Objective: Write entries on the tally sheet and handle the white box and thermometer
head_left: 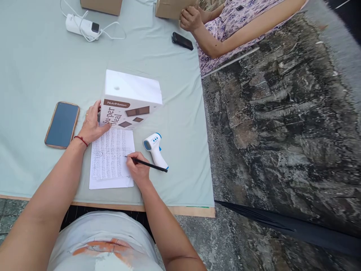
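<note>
My left hand [91, 126] grips the left side of a white NutriMotion carton [134, 88], its thumb on the printed front and its other fingers partly hidden at the side. The carton stands over the far end of some sheets of paper [113, 165] covered in rows of handwriting, with one spot circled. In my right hand [138, 169] is a black pen [152, 165], its tip at the right edge of the written rows. A white and blue infrared thermometer [155, 150] lies just right of the sheets.
A smartphone [62, 125] lies left of my left hand. Farther back are a white device [80, 27] with a cable, a cardboard box [101, 5] and a black object [182, 40]. Another person's hands [193, 18] hold a second cardboard box [169, 9]. The table's right edge borders rough ground.
</note>
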Available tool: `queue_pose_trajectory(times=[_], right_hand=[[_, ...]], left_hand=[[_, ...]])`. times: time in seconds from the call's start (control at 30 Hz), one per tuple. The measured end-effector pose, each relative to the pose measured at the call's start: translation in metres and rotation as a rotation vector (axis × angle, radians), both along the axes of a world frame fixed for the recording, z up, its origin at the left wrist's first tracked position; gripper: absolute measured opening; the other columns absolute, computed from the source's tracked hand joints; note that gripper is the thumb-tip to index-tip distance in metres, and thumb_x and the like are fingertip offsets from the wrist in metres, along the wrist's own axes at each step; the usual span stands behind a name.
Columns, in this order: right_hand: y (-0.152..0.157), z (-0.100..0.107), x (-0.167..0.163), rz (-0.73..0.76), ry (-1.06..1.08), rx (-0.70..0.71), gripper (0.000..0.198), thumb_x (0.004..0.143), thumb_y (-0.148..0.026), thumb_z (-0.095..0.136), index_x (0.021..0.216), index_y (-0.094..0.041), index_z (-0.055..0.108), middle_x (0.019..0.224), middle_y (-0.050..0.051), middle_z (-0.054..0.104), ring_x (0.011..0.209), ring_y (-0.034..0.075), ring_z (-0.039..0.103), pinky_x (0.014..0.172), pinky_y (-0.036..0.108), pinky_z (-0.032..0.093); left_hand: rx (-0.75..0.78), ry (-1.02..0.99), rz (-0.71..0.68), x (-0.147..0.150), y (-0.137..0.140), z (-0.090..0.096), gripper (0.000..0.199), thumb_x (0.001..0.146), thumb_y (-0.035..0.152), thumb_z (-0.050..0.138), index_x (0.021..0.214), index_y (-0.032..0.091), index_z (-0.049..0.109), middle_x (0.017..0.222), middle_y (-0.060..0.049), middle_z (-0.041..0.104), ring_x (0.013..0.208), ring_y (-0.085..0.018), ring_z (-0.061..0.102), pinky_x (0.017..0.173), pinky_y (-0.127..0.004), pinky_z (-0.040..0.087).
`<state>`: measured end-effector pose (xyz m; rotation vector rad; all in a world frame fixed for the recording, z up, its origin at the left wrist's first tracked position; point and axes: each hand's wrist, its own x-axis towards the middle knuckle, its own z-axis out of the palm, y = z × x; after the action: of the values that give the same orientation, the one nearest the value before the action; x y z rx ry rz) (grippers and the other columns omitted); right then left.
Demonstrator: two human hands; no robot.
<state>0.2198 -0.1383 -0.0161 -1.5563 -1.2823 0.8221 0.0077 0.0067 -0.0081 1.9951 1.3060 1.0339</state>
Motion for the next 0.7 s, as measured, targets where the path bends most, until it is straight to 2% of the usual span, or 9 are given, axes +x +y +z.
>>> queue_pose_trajectory(times=[0.33,0.7], right_hand=[[-0.0007,-0.0034,-0.0008,-0.056,0.021,0.009,0.009,0.072,-0.03,0.055,0.068,-0.023,0.06,0.059,-0.004,0.059,0.054,0.013,0.05,0.054,0.027,0.044],[-0.0003,-0.0018,-0.0005,-0.035,-0.002,-0.011,0.008,0.071,-0.03,0.055,0.068,-0.023,0.059,0.058,-0.004,0.059,0.053,0.013,0.051,0.055,0.028,0.044]], left_hand=[[-0.006,0.011,-0.002,0.0003,-0.0004,0.0021,0.073,0.081,0.053,0.07,0.143,0.028,0.041,0.132,-0.012,0.054,0.125,-0.037,0.049,0.107,-0.061,0.041],[-0.003,-0.003,0.001,0.0002,-0.0003,0.0009,0.074,0.08,0.054,0.071,0.144,0.029,0.042,0.133,-0.012,0.054,0.126,-0.037,0.049,0.108,-0.06,0.041]])
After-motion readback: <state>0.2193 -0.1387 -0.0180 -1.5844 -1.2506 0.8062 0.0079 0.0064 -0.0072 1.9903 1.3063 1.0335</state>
